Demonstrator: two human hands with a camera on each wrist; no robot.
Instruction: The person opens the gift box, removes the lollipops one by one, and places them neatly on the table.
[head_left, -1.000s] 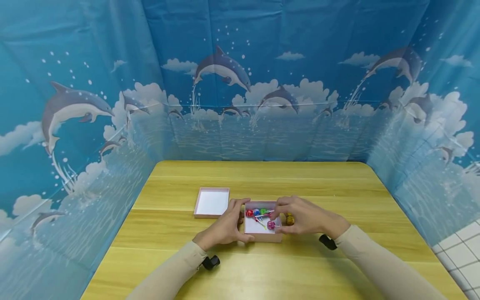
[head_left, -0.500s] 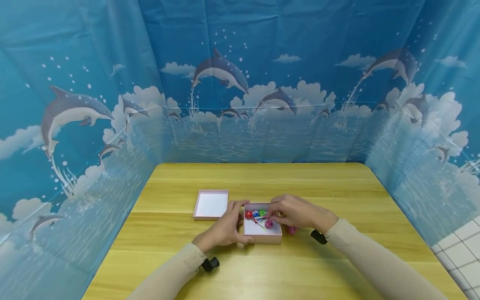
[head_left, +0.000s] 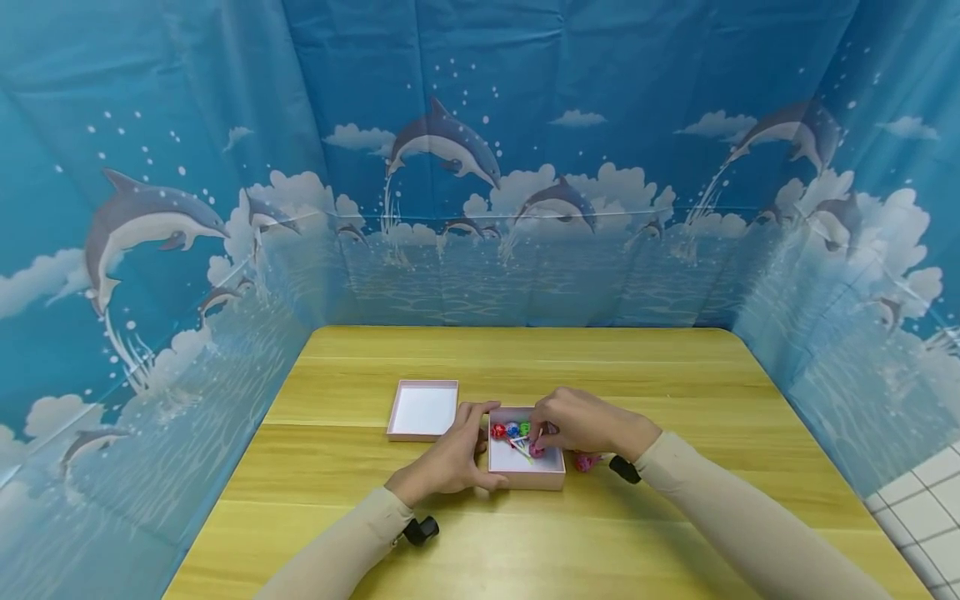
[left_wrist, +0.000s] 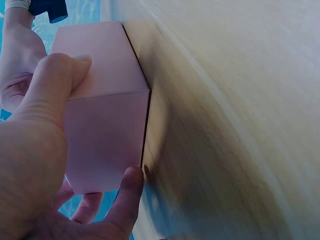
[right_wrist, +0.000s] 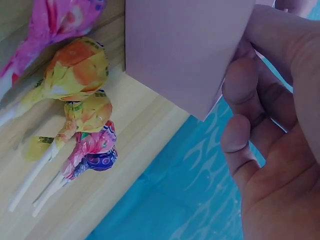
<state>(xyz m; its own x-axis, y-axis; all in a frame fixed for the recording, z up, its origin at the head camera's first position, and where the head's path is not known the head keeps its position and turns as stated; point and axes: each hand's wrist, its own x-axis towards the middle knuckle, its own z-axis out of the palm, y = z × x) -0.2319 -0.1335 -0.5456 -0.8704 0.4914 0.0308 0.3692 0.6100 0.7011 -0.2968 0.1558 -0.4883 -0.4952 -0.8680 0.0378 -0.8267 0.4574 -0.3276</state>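
Note:
An open pink box (head_left: 532,481) holds red (head_left: 498,431), blue (head_left: 513,430) and green (head_left: 525,428) lollipops in a row, with white sticks below them. My left hand (head_left: 450,454) grips the box's left side; in the left wrist view the thumb (left_wrist: 62,75) presses its front wall and a finger lies low on the side. My right hand (head_left: 581,421) reaches over the right wall, fingers curled down, pinching at a pink lollipop (head_left: 536,450) inside. Its fingertips are partly hidden by the hand and, in the right wrist view, by the box wall (right_wrist: 185,50).
Left of the box lies its pink-edged lid (head_left: 423,408), white inside up. More lollipops lie right of the box, a pink one (head_left: 587,461) and yellow ones (right_wrist: 77,70) among them. A dolphin-printed curtain (head_left: 525,275) surrounds the wooden table (head_left: 637,358).
My right hand has moved left and farther into the box, over the pink lollipop. A pink lollipop outside the box has come into sight beneath the wrist. My left hand keeps its grip.

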